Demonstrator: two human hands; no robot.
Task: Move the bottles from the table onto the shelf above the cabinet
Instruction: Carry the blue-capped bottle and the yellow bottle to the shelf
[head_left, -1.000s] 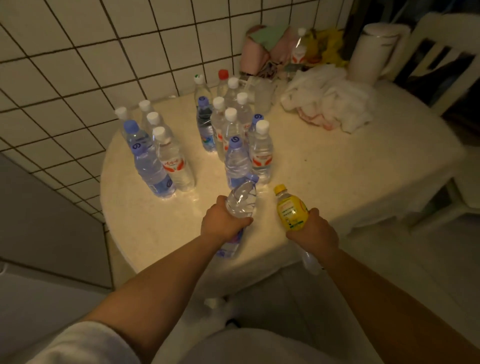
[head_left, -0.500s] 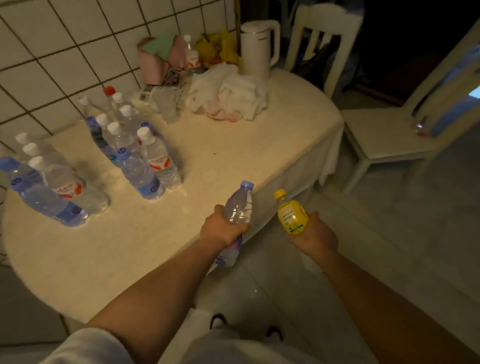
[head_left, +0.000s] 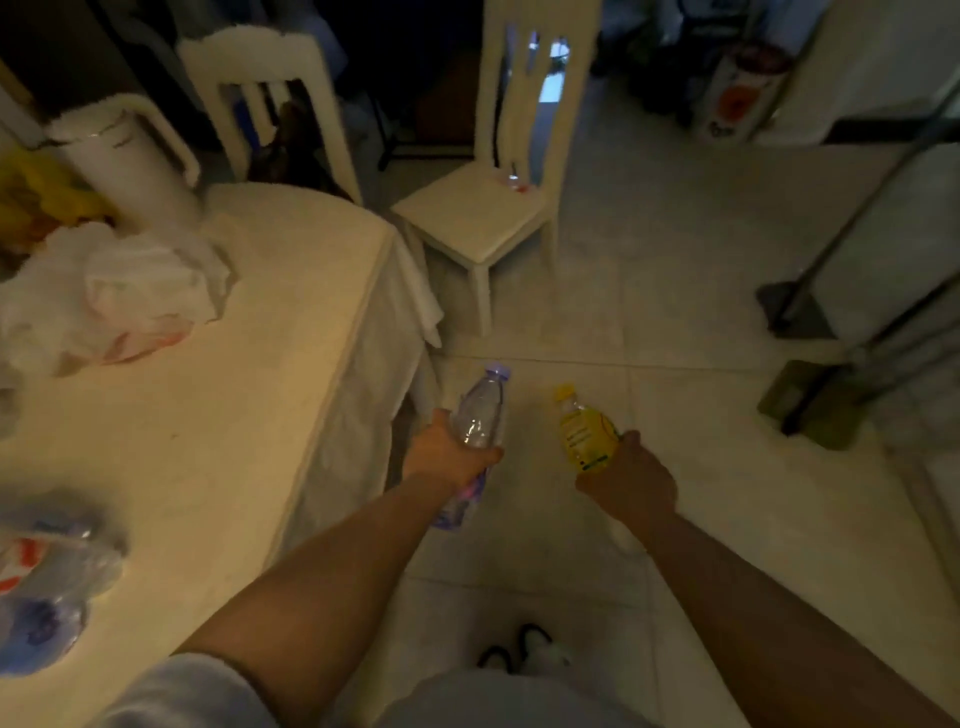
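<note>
You have turned away from the table (head_left: 218, 467), now at nine o'clock. Your left hand (head_left: 447, 454) grips the clear bottle (head_left: 480, 415), your right hand (head_left: 631, 480) the yellow bottle (head_left: 584, 436), both over the floor. The carry has begun; no shelf shows yet.

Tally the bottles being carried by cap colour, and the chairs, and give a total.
Purple-capped bottle, in the left hand: 1
Yellow-capped bottle, in the right hand: 1
White chairs, one by the table and one out on the floor: 2
Total: 4
</note>
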